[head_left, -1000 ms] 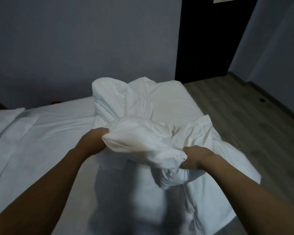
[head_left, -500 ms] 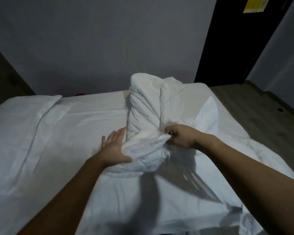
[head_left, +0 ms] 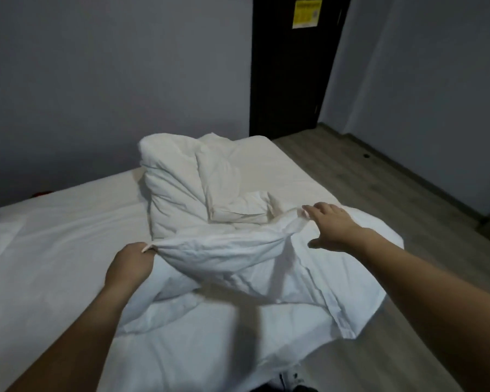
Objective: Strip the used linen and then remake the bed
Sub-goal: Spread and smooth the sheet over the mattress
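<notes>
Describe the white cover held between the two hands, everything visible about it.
The white cover is thin, creased cotton-like fabric, limp and partly puffed, stretched in a raised ridge between the hands. The left hand pinches its near-left corner; the right hand, fingers fairly straight, touches its far-right end. Its lower part drapes over the bed and off the right edge, where a hemmed corner hangs. It lies against the bundled duvet behind it.

matt creased white cloth duvet
</notes>
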`<action>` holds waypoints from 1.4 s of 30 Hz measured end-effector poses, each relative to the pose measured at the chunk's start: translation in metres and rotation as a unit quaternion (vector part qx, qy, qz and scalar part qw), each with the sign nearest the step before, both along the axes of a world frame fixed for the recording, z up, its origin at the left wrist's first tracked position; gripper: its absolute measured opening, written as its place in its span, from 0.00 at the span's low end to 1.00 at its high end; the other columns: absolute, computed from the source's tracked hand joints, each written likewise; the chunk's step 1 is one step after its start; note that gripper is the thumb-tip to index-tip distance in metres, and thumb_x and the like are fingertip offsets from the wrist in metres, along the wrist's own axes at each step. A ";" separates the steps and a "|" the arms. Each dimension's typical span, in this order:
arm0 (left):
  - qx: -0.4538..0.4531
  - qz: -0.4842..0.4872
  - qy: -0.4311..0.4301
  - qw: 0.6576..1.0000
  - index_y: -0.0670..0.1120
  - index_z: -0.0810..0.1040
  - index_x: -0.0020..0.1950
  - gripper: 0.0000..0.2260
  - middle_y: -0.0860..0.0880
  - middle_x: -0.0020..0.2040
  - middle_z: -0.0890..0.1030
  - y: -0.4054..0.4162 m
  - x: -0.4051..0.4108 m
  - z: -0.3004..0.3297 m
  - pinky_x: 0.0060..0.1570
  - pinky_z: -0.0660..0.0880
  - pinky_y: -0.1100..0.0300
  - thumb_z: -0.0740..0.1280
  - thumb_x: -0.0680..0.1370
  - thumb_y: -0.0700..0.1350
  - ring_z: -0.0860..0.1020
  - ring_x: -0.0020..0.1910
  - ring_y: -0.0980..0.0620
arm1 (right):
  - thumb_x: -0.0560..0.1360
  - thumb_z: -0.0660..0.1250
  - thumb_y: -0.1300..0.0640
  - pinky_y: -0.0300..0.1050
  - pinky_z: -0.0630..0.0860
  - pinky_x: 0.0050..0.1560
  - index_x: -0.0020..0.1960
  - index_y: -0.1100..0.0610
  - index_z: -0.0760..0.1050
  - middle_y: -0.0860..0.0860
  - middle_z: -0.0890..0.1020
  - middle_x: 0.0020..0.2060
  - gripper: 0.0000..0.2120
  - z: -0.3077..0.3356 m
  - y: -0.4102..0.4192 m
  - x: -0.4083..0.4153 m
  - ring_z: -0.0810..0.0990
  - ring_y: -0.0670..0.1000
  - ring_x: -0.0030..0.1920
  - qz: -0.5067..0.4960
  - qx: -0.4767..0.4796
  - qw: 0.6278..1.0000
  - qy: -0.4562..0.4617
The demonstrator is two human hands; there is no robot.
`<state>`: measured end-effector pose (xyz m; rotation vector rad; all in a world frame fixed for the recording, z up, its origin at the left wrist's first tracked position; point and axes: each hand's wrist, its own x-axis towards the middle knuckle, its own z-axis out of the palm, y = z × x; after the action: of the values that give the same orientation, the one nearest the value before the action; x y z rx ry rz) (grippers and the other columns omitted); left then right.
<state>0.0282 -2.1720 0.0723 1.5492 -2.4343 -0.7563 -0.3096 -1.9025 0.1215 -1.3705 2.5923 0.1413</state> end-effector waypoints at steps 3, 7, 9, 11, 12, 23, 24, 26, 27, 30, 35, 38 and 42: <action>-0.009 0.034 -0.034 0.999 0.45 0.80 0.48 0.12 0.40 0.55 0.81 0.015 -0.035 -0.013 0.49 0.72 0.54 0.57 0.80 0.45 0.78 0.53 0.39 | 0.68 0.73 0.39 0.54 0.54 0.75 0.79 0.50 0.44 0.56 0.54 0.77 0.52 -0.031 0.024 -0.027 0.54 0.58 0.76 -0.038 0.044 0.998 -0.019; -0.025 0.074 -0.028 0.997 0.42 0.78 0.50 0.13 0.37 0.56 0.79 0.028 -0.077 -0.020 0.51 0.72 0.52 0.56 0.80 0.45 0.77 0.54 0.36 | 0.70 0.71 0.39 0.55 0.52 0.75 0.79 0.46 0.42 0.54 0.52 0.78 0.50 -0.056 0.033 -0.065 0.52 0.57 0.77 -0.025 0.044 0.998 -0.035; -0.034 0.060 -0.009 0.998 0.41 0.76 0.55 0.17 0.35 0.59 0.77 0.038 -0.106 -0.022 0.57 0.71 0.48 0.55 0.78 0.49 0.75 0.58 0.35 | 0.71 0.69 0.40 0.53 0.56 0.73 0.78 0.47 0.49 0.53 0.57 0.76 0.44 -0.069 0.030 -0.084 0.57 0.56 0.75 -0.006 0.046 0.998 -0.045; -0.049 0.008 -0.032 0.998 0.46 0.73 0.67 0.23 0.40 0.68 0.73 0.059 -0.145 -0.026 0.68 0.63 0.46 0.55 0.76 0.55 0.71 0.66 0.39 | 0.72 0.68 0.41 0.53 0.59 0.71 0.78 0.48 0.53 0.53 0.59 0.76 0.40 -0.083 0.027 -0.104 0.61 0.56 0.74 -0.009 0.049 0.996 -0.080; -0.062 -0.036 -0.066 0.995 0.49 0.69 0.72 0.30 0.45 0.72 0.69 0.072 -0.165 -0.032 0.72 0.55 0.45 0.54 0.73 0.60 0.67 0.71 0.43 | 0.73 0.67 0.42 0.53 0.61 0.71 0.78 0.49 0.53 0.53 0.60 0.76 0.39 -0.092 0.025 -0.112 0.62 0.57 0.73 -0.014 0.050 0.994 -0.101; -0.006 -0.217 -0.344 0.913 0.49 0.43 0.80 0.48 0.43 0.77 0.57 0.137 -0.300 -0.139 0.71 0.53 0.40 0.68 0.70 0.63 0.60 0.74 0.40 | 0.76 0.65 0.49 0.51 0.68 0.67 0.78 0.51 0.51 0.54 0.62 0.75 0.36 -0.165 0.028 -0.145 0.68 0.58 0.69 -0.039 0.100 0.958 -0.265; 0.005 -0.211 -0.360 0.909 0.48 0.47 0.80 0.42 0.42 0.74 0.63 0.138 -0.298 -0.151 0.70 0.59 0.42 0.67 0.73 0.58 0.65 0.71 0.40 | 0.76 0.65 0.49 0.51 0.67 0.67 0.79 0.51 0.51 0.55 0.62 0.75 0.36 -0.171 0.028 -0.146 0.68 0.58 0.70 -0.044 0.103 0.954 -0.277; 0.007 -0.186 -0.330 0.925 0.46 0.63 0.73 0.24 0.43 0.64 0.75 0.141 -0.289 -0.166 0.63 0.71 0.49 0.61 0.77 0.47 0.74 0.64 0.42 | 0.77 0.65 0.49 0.51 0.67 0.68 0.79 0.52 0.50 0.55 0.61 0.75 0.36 -0.182 0.031 -0.145 0.67 0.59 0.70 -0.055 0.107 0.945 -0.303; 0.009 -0.166 -0.302 0.939 0.46 0.70 0.67 0.17 0.44 0.60 0.78 0.141 -0.285 -0.165 0.59 0.73 0.51 0.59 0.78 0.45 0.77 0.61 0.43 | 0.76 0.66 0.49 0.51 0.67 0.68 0.79 0.52 0.50 0.55 0.61 0.75 0.37 -0.186 0.033 -0.142 0.67 0.58 0.70 -0.059 0.108 0.942 -0.312; 0.039 -0.093 -0.155 0.983 0.45 0.80 0.54 0.12 0.42 0.55 0.82 0.126 -0.274 -0.121 0.54 0.75 0.52 0.62 0.78 0.50 0.80 0.56 0.41 | 0.74 0.69 0.45 0.51 0.66 0.69 0.79 0.51 0.46 0.54 0.60 0.76 0.44 -0.185 0.032 -0.127 0.66 0.58 0.71 -0.049 0.114 0.934 -0.336; -0.009 0.104 0.111 0.988 0.38 0.81 0.51 0.19 0.37 0.47 0.83 0.067 -0.196 0.000 0.49 0.76 0.47 0.62 0.69 0.49 0.81 0.49 0.39 | 0.63 0.74 0.35 0.55 0.65 0.70 0.78 0.47 0.43 0.53 0.62 0.75 0.56 -0.157 -0.018 -0.079 0.67 0.58 0.71 0.031 0.057 0.927 -0.369; 0.002 0.244 0.242 0.939 0.47 0.77 0.50 0.11 0.53 0.39 0.85 0.055 -0.139 0.036 0.51 0.74 0.57 0.63 0.73 0.51 0.83 0.42 0.57 | 0.68 0.70 0.39 0.51 0.72 0.61 0.75 0.48 0.55 0.54 0.74 0.66 0.43 -0.149 -0.062 -0.048 0.75 0.58 0.63 0.096 0.010 0.953 -0.286; -0.192 0.242 0.115 0.944 0.40 0.74 0.60 0.21 0.37 0.55 0.79 0.088 -0.084 0.038 0.59 0.71 0.46 0.64 0.69 0.47 0.78 0.55 0.39 | 0.77 0.61 0.47 0.46 0.72 0.53 0.65 0.48 0.70 0.52 0.79 0.60 0.18 -0.124 -0.099 -0.030 0.77 0.57 0.59 0.195 -0.003 0.962 -0.191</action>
<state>-0.0561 -2.0843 0.1106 1.6784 -1.7866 -0.3219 -0.3400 -2.0017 -0.0028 -1.7028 1.9945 -0.0692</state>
